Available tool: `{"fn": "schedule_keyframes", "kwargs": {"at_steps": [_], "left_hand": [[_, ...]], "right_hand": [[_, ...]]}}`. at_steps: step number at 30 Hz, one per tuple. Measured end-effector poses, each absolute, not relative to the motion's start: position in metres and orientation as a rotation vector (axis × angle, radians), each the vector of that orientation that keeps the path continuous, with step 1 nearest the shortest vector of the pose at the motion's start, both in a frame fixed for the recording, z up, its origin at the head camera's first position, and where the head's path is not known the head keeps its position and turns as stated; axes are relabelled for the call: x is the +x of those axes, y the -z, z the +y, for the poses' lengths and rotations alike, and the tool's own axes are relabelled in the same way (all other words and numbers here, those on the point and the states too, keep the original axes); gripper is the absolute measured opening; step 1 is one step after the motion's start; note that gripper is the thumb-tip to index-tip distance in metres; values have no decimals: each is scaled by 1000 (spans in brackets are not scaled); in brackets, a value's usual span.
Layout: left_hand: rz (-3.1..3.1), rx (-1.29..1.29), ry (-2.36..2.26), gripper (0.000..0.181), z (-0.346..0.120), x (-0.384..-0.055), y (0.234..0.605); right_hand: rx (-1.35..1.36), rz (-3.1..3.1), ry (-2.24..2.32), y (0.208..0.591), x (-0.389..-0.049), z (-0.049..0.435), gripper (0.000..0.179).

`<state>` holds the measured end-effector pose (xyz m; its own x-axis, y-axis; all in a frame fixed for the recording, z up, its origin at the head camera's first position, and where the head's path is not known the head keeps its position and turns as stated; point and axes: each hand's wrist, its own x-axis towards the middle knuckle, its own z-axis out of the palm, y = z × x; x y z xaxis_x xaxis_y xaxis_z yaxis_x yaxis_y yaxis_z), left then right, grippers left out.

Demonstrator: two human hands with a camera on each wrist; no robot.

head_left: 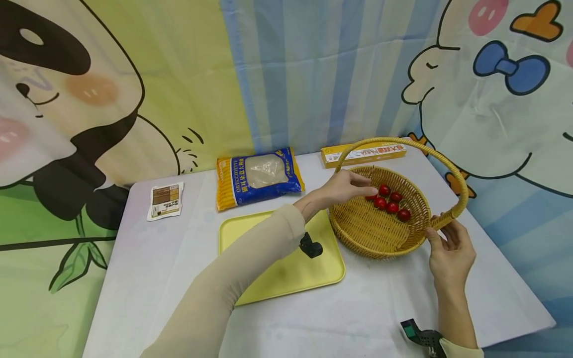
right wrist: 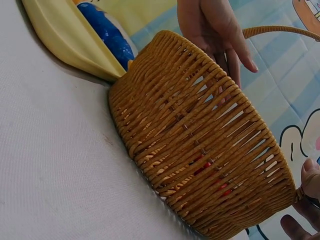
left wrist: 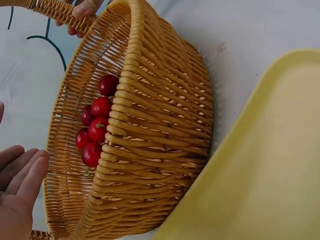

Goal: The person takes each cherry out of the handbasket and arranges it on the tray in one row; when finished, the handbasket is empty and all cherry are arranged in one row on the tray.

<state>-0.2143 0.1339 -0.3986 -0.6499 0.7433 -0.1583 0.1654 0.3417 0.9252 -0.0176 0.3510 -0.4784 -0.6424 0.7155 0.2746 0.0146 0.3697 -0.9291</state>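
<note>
The woven basket sits on the white counter beside a yellow tray, holding red cherry tomatoes. The left hand reaches in, grip relaxed; the right hand pinches the handle base

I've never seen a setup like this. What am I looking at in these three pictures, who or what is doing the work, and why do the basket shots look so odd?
No machine here: a person works with bare hands, wearing three cameras. The wide picture comes from the head, looking down at a white table. The other two come from cameras strapped to each wrist, so they see the wicker basket from very close and tilted.

On the table lie a yellow tray, a blue bag of pasta, a small packet and a yellow box. The basket holds several small red fruits.

The left hand reaches over the basket with straight fingers near the fruits, holding nothing. The right hand grips the basket's handle where it joins the rim.
</note>
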Motion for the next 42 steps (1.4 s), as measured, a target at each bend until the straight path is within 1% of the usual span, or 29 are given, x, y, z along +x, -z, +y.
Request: {"fn": "schedule_keyframes", "kwargs": {"at_steps": [6,12,22,33,37,42], "left_hand": [[2043,754,-1300,54,141,-219,398],[2092,737,-1261,55,152,-216,402],[2087,548,-1260,54,165,-222,405],[2146,482,-1222,50,177,-230,412],[2179,440,-1204,46,180,-232,415],[2186,399,-1204,28,187,-236,419]], "right_hand": [[-591,-1959,-1283,481,-18,351,49],[-606,-1960,-1289,478,-17,349,49],[-604,-1953,-1279,477,-16,350,48],[-592,-1948,-1288,477,-17,349,48],[-575,-1942,-1295,478,-17,349,47],[-575,-1939,-1296,477,-17,349,47]]}}
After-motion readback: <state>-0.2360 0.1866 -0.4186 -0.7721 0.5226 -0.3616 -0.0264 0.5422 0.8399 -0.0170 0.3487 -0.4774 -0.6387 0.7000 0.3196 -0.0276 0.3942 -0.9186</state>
